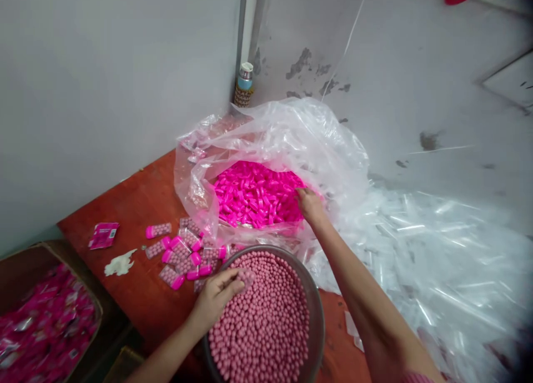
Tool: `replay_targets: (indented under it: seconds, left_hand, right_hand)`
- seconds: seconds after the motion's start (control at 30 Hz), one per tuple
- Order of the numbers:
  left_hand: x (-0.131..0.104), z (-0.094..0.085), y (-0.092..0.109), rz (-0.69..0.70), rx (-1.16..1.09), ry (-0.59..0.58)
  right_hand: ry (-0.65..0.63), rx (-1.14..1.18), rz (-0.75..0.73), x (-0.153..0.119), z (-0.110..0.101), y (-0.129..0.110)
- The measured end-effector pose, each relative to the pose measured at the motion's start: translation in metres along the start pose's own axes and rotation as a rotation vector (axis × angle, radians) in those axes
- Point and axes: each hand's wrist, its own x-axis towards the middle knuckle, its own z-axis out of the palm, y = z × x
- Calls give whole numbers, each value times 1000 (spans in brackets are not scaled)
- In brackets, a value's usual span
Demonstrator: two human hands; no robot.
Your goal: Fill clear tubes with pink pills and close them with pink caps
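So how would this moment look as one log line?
left hand: holds filled tube at bowl | right hand: at pink caps in plastic bag | table: capped tubes beside bowl

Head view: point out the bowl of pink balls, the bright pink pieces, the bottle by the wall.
Bowl (317, 311): head view, right side of its rim.
Bright pink pieces (259, 197): head view, middle of the pile.
Bottle (245, 84): head view, its blue band.

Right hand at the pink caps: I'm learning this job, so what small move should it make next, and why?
Probably bring one of the pink caps to the clear bottle: the right hand is at the caps, the left hand holds that bottle with no cap showing, and nearby filled bottles wear pink caps.
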Motion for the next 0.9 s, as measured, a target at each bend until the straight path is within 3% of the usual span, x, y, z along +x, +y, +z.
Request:
replay_targets:
  seconds: [0.1,0.2,0.27,0.37,0.67,0.9]
  left_hand:
    - [1,7,7,84,128,57]
    - [-2,14,14,196,273,67]
    - [-7,20,17,269,360,45]
    - [-17,31,20,374,450,1]
    - [-53,54,12,541,656,-51]
    - [-53,53,27,591,783,-300]
  right_hand:
    - [15,277,-111,-54,-15,-24]
    - [-58,642,-347,-123,-30,-57]
    - [-90,710,-433,-162,-36,-74]
    - [-65,651,-433,-202,-34,-87]
    - [-37,320,-359,-264,-30,-98]
    - [-53,530,-434,-273,-35,-78]
